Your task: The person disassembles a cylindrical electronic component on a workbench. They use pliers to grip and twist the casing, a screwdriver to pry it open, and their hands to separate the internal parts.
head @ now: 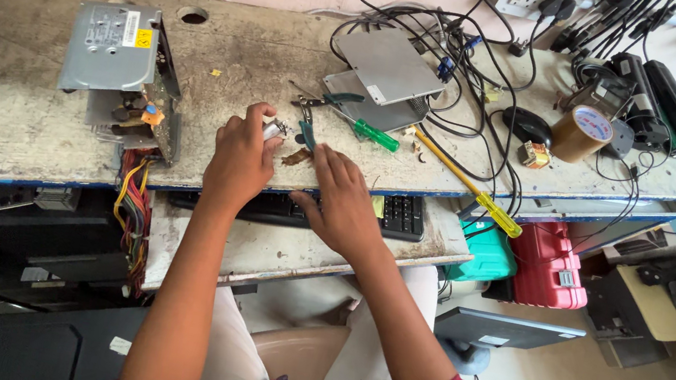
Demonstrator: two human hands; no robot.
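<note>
On a worn grey surface (9, 123) we see an opened power supply box (119, 72) at left, its cover off and wires hanging. Our left hand (240, 158) has its fingers closed around a small metal part (276, 129). Our right hand (345, 200) rests open, touching teal-handled pliers (308, 134). A green screwdriver (375, 136) lies nearby, unused.

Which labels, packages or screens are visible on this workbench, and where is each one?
Power supply box, bench left: grey metal, with a white label and a small yellow sticker on top.
Tape roll, bench right: brown, with a white round label on its face.
No lit screen shows.
</note>
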